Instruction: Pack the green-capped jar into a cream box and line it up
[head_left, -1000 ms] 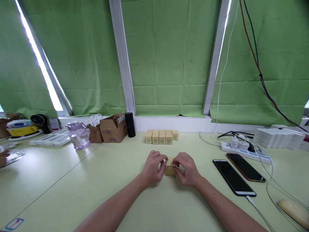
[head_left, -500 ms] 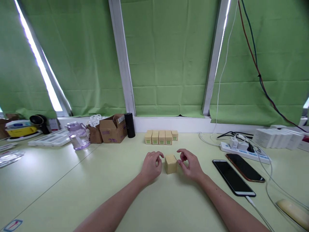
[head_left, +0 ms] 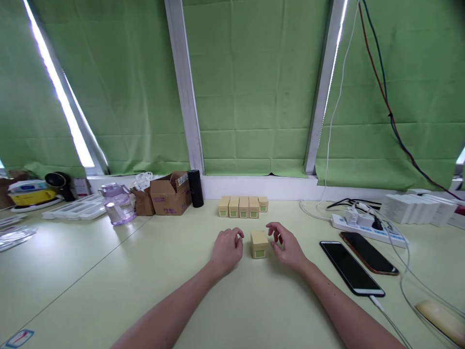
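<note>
Centrally on the pale green table a small tan box is seen standing upright, a green label on its near face. It is flanked by both hands without being touched: the left hand is rested just beside it with the fingers loosely curled and nothing held, and the right hand is kept just beside its other flank, thumb and fingers parted and likewise holding nothing.

Judged by its look, the box is light, thin cardboard, stiff at the edges yet easily dented on its faces; a gentle pinch across two opposite side walls is probably best, since a hard squeeze could crush it. Its matt surface is unlikely to be slippery.

Behind it, near the window ledge, a row of matching boxes is lined up, well apart from the hands. To the right two phones are laid flat, with a power strip and trailing cables beyond. At far left a brown carton, a black cylinder and a lilac bottle are placed. Nothing is found between the hands and the box.
</note>
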Demonstrator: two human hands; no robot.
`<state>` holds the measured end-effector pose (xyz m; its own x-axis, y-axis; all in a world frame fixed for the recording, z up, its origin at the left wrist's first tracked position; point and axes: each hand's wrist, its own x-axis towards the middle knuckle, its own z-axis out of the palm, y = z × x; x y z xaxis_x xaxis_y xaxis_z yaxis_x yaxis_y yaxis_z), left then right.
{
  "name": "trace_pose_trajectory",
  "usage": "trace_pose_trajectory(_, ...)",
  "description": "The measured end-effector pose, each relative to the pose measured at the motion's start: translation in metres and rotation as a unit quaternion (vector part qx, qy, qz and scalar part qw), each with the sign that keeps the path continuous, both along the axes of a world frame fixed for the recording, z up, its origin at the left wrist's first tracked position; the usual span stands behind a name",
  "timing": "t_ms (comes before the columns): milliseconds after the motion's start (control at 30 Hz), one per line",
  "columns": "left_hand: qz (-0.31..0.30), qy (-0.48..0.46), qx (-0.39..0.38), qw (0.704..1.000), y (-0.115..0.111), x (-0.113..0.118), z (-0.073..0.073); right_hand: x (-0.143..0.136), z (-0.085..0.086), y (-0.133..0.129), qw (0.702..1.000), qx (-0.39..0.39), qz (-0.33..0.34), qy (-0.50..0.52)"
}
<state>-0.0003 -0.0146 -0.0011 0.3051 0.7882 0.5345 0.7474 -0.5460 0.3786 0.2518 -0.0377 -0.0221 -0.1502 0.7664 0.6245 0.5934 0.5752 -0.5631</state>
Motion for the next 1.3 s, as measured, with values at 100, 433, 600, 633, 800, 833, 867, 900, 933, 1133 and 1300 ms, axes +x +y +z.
trace_pose_trajectory(100,0.012,-0.001,0.008,1.000,0.000,-0.001,0.000,-0.002,-0.003,0.000,0.996,-0.052,0.058,0.035)
trace_pose_trajectory(433,0.011,0.015,0.018,1.000,0.000,-0.001,-0.003,-0.015,-0.020,0.027,0.972,-0.122,0.030,0.200)
trace_pose_trajectory(600,0.012,0.020,0.005,1.000,0.000,-0.001,-0.004,0.005,-0.013,0.066,0.957,-0.114,-0.064,0.258)
trace_pose_trajectory(633,0.010,0.021,0.004,1.000,0.000,0.000,-0.003,0.010,-0.012,0.076,0.956,-0.112,-0.079,0.260)
trace_pose_trajectory(800,0.012,0.022,0.000,1.000,-0.002,0.000,-0.004,0.025,-0.013,0.116,0.949,-0.104,-0.142,0.263)
trace_pose_trajectory(833,0.011,0.021,0.001,1.000,-0.003,0.000,-0.004,0.026,-0.015,0.122,0.949,-0.104,-0.148,0.259)
trace_pose_trajectory(867,0.010,0.019,0.003,1.000,-0.003,0.000,-0.005,0.026,-0.016,0.126,0.949,-0.105,-0.155,0.253)
trace_pose_trajectory(900,0.009,0.018,0.004,1.000,-0.003,0.000,-0.005,0.026,-0.016,0.130,0.950,-0.107,-0.162,0.246)
trace_pose_trajectory(933,0.009,0.019,0.004,1.000,-0.004,0.000,-0.005,0.025,-0.017,0.134,0.950,-0.111,-0.171,0.238)
trace_pose_trajectory(1133,0.023,0.038,-0.034,0.998,-0.009,0.002,0.000,0.016,-0.013,0.149,0.939,-0.166,-0.231,0.192)
trace_pose_trajectory(1300,0.021,0.042,-0.040,0.998,-0.010,0.004,0.001,0.006,-0.010,0.156,0.935,-0.195,-0.236,0.176)
